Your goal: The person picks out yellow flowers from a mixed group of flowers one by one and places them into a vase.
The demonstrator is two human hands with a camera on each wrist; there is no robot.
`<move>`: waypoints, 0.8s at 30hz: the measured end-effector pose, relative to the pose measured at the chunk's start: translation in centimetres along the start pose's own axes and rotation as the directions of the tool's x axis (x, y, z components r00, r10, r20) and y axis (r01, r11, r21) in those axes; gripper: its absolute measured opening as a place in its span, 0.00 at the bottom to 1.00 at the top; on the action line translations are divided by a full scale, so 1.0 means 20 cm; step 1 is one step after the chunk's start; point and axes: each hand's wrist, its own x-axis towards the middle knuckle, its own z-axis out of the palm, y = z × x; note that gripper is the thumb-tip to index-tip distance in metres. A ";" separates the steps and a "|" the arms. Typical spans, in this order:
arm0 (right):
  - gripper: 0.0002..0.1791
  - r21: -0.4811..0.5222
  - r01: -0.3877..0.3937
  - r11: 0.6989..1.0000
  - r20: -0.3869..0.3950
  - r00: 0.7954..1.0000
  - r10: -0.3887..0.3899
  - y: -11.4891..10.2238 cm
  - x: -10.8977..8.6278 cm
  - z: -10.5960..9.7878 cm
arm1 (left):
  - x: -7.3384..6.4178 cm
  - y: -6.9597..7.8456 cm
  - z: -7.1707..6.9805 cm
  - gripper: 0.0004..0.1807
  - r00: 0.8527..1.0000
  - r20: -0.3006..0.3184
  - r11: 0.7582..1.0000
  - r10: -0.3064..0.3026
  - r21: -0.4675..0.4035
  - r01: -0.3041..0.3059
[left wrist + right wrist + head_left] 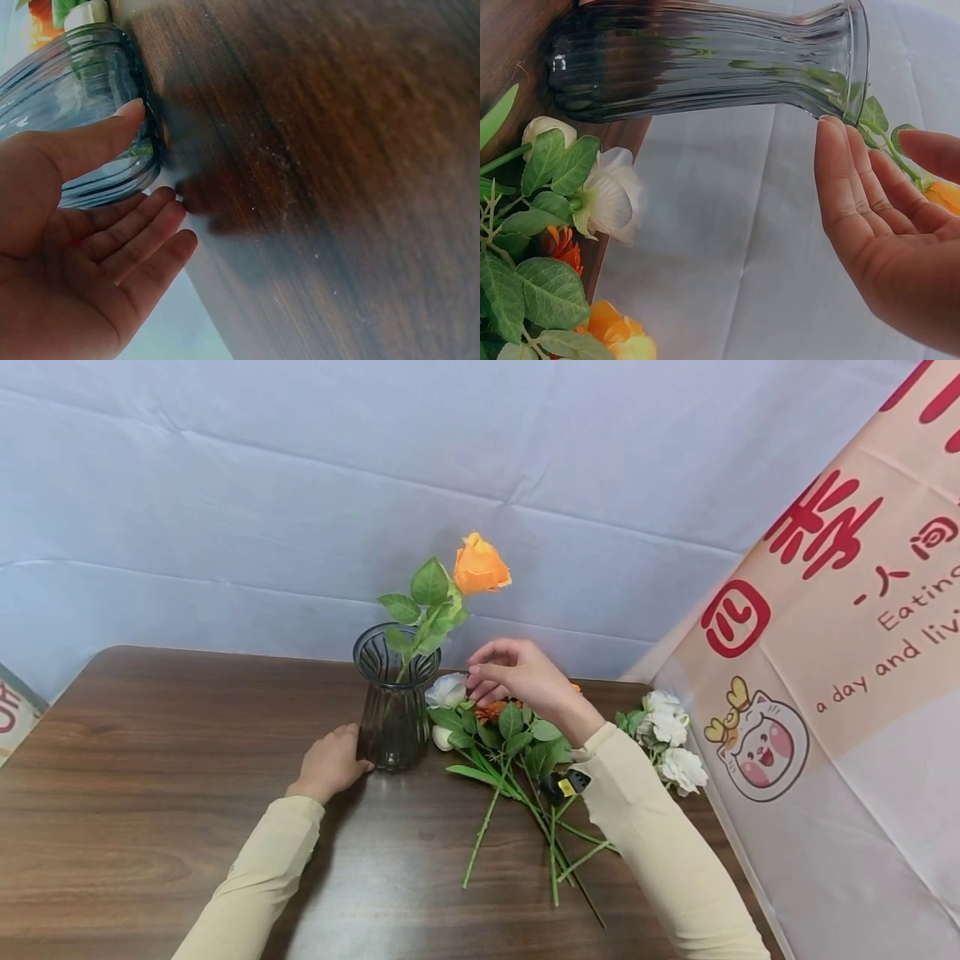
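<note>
A grey ribbed glass vase [395, 727] stands upright on the table, a single orange rose [480, 565] leaning to the right out of its mouth. Low on the vase, my left hand [332, 762] holds the base between thumb and fingers; in the left wrist view the thumb [112, 139] lies along the glass. My right hand [525, 677] is raised to the right of the vase, its fingers loosely extended and nothing between them. In the right wrist view those fingertips [832, 131] appear right by the vase's rim [859, 60].
Right of the vase lies a pile of flowers with green stems [487, 814], including a white bloom [447, 691] and orange ones. More white flowers [667, 731] lie at the table's right edge. A pale cloth wall [262, 510] rises behind the table, and a printed banner [840, 693] stands at right.
</note>
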 end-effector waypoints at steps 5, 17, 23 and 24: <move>0.11 0.009 -0.020 1.000 -0.004 1.000 0.020 0.03 -0.01 -0.01 | 0.00 0.00 0.00 0.36 1.000 0.000 1.000 0.004 0.001 -0.004; 0.08 0.020 -0.060 0.998 -0.033 0.998 0.061 0.13 -0.06 -0.04 | 0.00 0.00 0.00 0.36 1.000 0.005 1.000 0.000 -0.004 0.000; 0.08 0.062 -0.103 0.993 -0.045 0.993 0.106 0.21 -0.08 -0.06 | 0.00 0.00 0.00 0.36 1.000 0.007 1.000 0.003 -0.001 -0.003; 0.08 0.067 -0.110 0.992 -0.041 0.993 0.113 0.23 -0.09 -0.06 | 0.00 0.00 0.00 0.36 1.000 0.007 1.000 0.002 0.001 -0.002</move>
